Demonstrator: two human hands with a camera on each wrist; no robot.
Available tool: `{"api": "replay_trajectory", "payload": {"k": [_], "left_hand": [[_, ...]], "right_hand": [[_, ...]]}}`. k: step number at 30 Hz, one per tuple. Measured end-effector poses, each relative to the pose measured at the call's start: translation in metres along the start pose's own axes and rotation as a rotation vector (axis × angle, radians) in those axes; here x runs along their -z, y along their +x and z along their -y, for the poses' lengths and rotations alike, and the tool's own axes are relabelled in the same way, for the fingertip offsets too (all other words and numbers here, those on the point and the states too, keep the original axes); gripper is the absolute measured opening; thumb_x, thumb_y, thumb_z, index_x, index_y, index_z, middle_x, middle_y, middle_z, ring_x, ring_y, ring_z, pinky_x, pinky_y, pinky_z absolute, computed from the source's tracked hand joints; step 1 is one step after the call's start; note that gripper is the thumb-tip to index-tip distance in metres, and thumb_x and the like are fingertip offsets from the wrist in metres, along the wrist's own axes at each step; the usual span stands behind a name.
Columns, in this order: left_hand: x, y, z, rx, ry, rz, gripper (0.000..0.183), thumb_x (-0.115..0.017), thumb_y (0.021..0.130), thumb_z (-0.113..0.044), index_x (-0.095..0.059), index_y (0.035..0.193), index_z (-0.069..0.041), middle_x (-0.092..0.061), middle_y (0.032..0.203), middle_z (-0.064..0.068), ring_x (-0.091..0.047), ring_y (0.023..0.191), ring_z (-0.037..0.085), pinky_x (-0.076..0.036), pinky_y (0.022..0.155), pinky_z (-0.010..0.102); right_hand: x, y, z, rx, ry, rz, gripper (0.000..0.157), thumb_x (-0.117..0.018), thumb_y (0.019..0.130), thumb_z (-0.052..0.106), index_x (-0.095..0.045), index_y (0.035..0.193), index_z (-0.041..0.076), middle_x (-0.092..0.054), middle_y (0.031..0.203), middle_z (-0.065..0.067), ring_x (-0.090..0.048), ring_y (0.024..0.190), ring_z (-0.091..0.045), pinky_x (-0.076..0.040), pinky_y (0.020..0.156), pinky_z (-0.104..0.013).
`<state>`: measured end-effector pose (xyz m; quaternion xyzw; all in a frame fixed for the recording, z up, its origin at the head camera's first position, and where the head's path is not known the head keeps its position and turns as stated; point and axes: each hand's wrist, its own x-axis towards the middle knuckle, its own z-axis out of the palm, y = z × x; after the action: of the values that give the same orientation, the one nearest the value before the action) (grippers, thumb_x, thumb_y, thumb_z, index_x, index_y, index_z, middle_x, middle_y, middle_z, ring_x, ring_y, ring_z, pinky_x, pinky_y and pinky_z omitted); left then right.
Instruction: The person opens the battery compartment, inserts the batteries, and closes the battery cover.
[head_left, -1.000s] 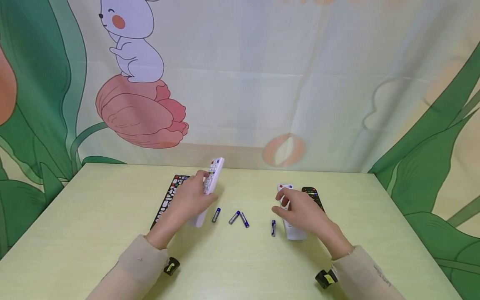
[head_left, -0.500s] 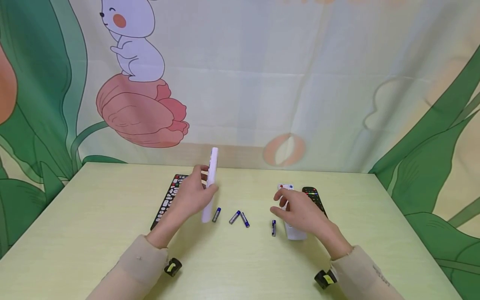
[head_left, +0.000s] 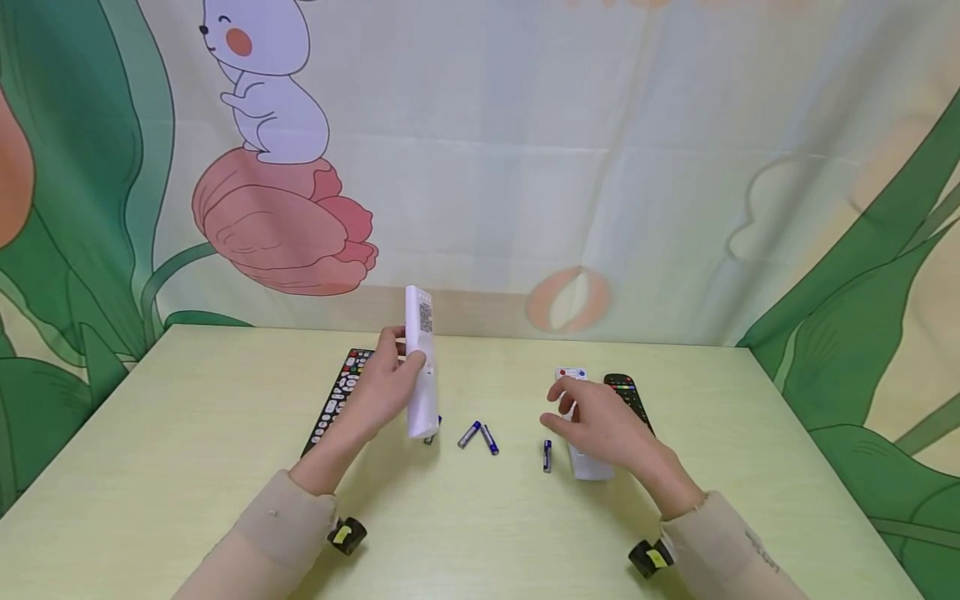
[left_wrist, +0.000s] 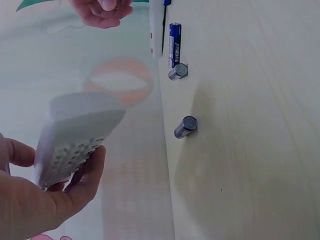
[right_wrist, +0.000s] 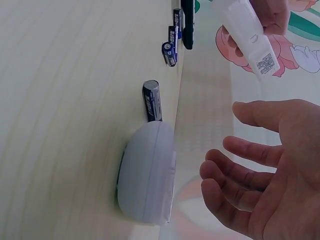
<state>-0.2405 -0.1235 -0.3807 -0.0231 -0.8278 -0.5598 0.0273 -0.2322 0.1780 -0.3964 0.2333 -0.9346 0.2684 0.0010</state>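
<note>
My left hand (head_left: pixel 381 385) grips a white remote control (head_left: pixel 422 396), thumb on its back and fingers round the button side. It is raised above the table and stands nearly upright, its back with a QR code turned towards the head camera. Buttons show on its other face in the left wrist view. My right hand (head_left: pixel 600 421) hovers, loosely curled and holding nothing, over a second white remote (head_left: pixel 590 467), partly hiding it. An AA-type battery (head_left: pixel 547 456) lies just left of that remote. Another battery (head_left: pixel 430 440) is partly covered by the raised remote.
Two more batteries, one (head_left: pixel 468 434) beside the other (head_left: pixel 490 439), lie mid-table. A black remote (head_left: pixel 337 400) lies beyond my left forearm, and a smaller black remote (head_left: pixel 628 396) lies right of my right hand. A printed cloth (head_left: pixel 480 167) hangs behind the table (head_left: pixel 480 533).
My left hand has turned the white remote from its button face, past its edge, to its QR-code back, and raised it slightly. The right hand has barely moved.
</note>
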Motion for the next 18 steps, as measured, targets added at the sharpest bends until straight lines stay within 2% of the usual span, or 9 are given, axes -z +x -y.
{"api": "replay_trajectory", "payload": {"k": [7, 13, 18], "left_hand": [[-0.0005, -0.0016, -0.0004, -0.023, 0.004, -0.011, 0.049, -0.043, 0.106, -0.016, -0.031, 0.150, 0.000, -0.052, 0.137, 0.027, -0.060, 0.112, 0.040, -0.054, 0.089, 0.059], [-0.0011, -0.0023, 0.0003, -0.076, -0.013, 0.006, 0.047, -0.052, 0.107, -0.017, -0.037, 0.149, -0.004, -0.057, 0.130, 0.022, -0.062, 0.106, 0.037, -0.058, 0.083, 0.053], [-0.0018, -0.0025, 0.0005, -0.110, -0.019, -0.012, 0.045, -0.057, 0.105, -0.013, -0.042, 0.148, -0.006, -0.058, 0.129, 0.022, -0.063, 0.103, 0.035, -0.059, 0.080, 0.050]], "right_hand": [[-0.0003, 0.0002, -0.0007, 0.005, -0.001, 0.005, 0.020, -0.072, 0.097, 0.023, -0.066, 0.110, 0.009, -0.064, 0.089, 0.002, -0.059, 0.073, -0.010, -0.051, 0.070, -0.033], [0.0002, 0.0002, -0.0005, -0.006, -0.004, 0.009, 0.022, -0.073, 0.096, 0.024, -0.066, 0.111, 0.008, -0.063, 0.090, 0.002, -0.059, 0.073, -0.010, -0.050, 0.069, -0.033], [0.0007, 0.0003, -0.0005, -0.002, -0.004, 0.009, 0.022, -0.072, 0.097, 0.024, -0.066, 0.111, 0.008, -0.064, 0.090, 0.001, -0.059, 0.073, -0.010, -0.051, 0.069, -0.033]]}}
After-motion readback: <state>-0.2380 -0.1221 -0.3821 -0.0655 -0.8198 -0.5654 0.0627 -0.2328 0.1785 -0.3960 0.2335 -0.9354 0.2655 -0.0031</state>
